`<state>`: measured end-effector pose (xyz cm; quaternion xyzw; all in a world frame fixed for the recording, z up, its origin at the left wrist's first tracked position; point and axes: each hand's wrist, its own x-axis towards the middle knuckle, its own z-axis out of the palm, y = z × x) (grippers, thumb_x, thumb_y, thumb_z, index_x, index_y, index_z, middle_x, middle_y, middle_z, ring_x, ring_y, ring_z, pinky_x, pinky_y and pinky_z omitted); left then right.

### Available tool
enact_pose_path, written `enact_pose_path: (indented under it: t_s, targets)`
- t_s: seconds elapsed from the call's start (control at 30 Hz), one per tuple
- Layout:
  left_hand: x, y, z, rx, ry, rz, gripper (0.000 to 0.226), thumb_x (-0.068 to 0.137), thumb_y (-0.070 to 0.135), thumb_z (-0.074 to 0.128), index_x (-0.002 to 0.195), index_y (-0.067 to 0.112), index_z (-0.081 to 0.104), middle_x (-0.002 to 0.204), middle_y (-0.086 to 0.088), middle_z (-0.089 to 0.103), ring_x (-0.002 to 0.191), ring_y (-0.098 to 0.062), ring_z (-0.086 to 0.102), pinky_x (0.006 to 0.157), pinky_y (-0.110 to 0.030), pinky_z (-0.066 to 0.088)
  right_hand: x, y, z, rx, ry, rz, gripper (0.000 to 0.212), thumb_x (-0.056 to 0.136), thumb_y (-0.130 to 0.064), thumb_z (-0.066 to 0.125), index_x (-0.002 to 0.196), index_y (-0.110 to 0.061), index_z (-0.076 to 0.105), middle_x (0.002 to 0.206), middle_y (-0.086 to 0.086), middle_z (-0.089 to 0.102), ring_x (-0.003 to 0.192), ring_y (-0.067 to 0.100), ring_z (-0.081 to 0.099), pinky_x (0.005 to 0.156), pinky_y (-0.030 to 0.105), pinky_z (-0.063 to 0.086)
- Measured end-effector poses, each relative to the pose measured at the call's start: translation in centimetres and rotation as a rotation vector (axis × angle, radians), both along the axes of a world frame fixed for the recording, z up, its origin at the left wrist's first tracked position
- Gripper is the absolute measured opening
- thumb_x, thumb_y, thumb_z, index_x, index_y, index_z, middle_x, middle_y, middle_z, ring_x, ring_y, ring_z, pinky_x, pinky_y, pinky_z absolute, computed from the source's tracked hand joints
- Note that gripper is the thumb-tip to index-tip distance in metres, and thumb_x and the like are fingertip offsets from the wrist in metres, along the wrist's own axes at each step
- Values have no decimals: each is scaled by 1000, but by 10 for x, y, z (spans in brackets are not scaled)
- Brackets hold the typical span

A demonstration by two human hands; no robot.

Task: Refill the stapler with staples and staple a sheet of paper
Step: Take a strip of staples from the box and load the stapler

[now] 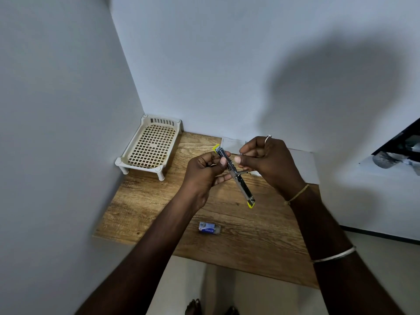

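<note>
left hand [204, 169] grips one opened chrome stapler with yellow ends [241, 180] above the wooden table [159, 212]; right hand [266, 160] pinches one small silvery strip [241, 153]. one blue-white staple box [209, 228] and one white paper sheet [302, 164] lie there.

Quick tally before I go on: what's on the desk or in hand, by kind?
Stapler, held open in the left hand: 1
Staple box: 1
Mesh tray: 1
Paper, partly hidden: at least 1
Total: at least 4

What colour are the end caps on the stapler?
Bright yellow, at both ends of the shiny metal stapler; clearest in the head view.
</note>
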<state>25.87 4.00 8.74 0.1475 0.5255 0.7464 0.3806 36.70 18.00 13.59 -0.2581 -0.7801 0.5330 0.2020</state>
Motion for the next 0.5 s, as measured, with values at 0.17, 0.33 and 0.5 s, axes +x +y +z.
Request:
enact_pose_path:
  t_s: [0.17,0.33,0.5]
  targets:
    - [1,0,1,-3,11,3,13,96,2,63,93,9,74,87,3,79,85,-15,77,75,-37,64,-1,-7,7,136,-85,-24,34,64,-20,95,92,-18,75,75,1,77,72,8,75,71,23,59]
    - [2,1,-2,-6,15,31,10,95,0,64,92,4,73,90,0,78,84,-17,76,73,-35,63,-1,-22,8,340,-127,-69,35,62,-21,93,91,-24,73,66,-11,73,68,-7,68,63,0,43]
    - [3,3,-4,-4,17,28,5,95,0,64,93,-1,69,91,-1,77,84,-19,75,78,-38,64,-4,-30,8,472,-160,-49,39,65,-19,91,99,-21,73,73,-6,77,69,2,70,76,19,54]
